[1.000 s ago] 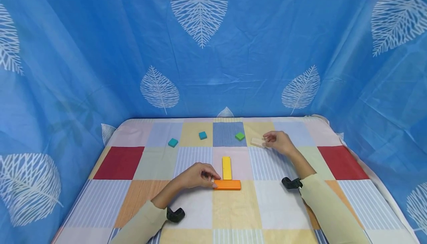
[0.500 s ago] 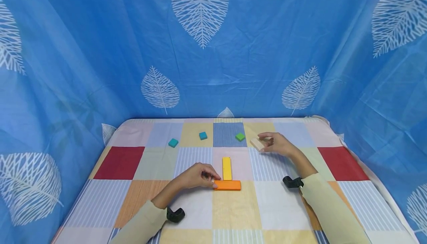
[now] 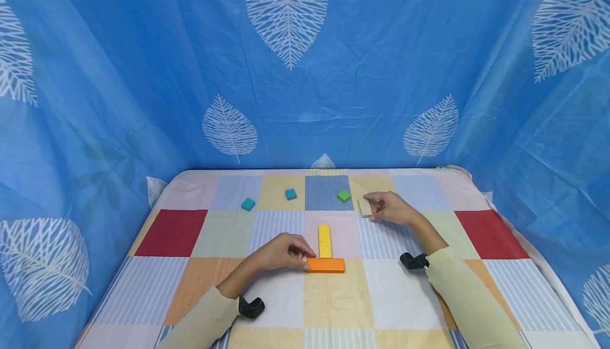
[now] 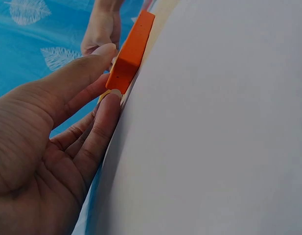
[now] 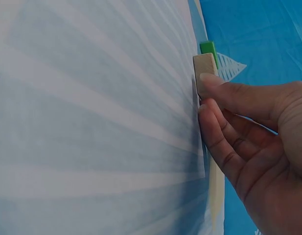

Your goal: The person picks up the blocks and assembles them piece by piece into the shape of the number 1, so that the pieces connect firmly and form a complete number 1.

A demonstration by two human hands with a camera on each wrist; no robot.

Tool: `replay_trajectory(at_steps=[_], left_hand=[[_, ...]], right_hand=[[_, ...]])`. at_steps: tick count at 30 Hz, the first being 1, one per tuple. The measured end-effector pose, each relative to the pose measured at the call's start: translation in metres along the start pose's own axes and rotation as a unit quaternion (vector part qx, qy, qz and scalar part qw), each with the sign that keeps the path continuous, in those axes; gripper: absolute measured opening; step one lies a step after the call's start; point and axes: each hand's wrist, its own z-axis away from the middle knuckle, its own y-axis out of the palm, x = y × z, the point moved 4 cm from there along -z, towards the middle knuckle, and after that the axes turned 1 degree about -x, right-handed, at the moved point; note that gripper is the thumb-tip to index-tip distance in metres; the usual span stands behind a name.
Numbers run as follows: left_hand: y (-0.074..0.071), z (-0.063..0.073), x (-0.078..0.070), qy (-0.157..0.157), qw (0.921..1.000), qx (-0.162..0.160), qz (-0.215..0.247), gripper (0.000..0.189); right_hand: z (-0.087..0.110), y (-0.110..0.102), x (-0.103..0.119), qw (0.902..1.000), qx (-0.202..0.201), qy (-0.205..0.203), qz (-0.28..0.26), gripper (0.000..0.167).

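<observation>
small squarish teal block (image 3: 248,204): flat on the patchwork cloth of coloured squares (image 3: 335,301), toward the far left; well apart from either hand
left hand (image 3: 281,252): drawn narrow, thumb and a fingertip pinching the left end of the long, flat, glossy orange block (image 3: 329,266); a black wrist device (image 3: 251,307) sits at the cream sleeve (image 3: 205,314)
small squarish blue block (image 3: 290,194): toward the far side, right of the teal one
orange block: lying crosswise on the cloth, nearest the person of all the blocks
long flat yellow block (image 3: 324,241): at right angles to the orange block, its near end against the far long side, about midway
small squarish green block (image 3: 343,196): toward the far side, between the blue block and the right hand (image 3: 393,208)
pale bare-wood rectangular block (image 3: 364,208): just right of the green one; whether it touches the cloth, cannot tell
right hand: narrow, thumb and fingers pinching the wooden block's right side
</observation>
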Motion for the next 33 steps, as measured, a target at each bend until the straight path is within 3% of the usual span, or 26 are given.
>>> replay_trajectory(at_steps=[33], left_hand=[[0.0001, 0.0010, -0.0019, 0.006, 1.0000, -0.001, -0.008, 0.026]], right_hand=[[0.0030, 0.0037, -0.0009, 0.9983, -0.042, -0.039, 0.007, 0.055]])
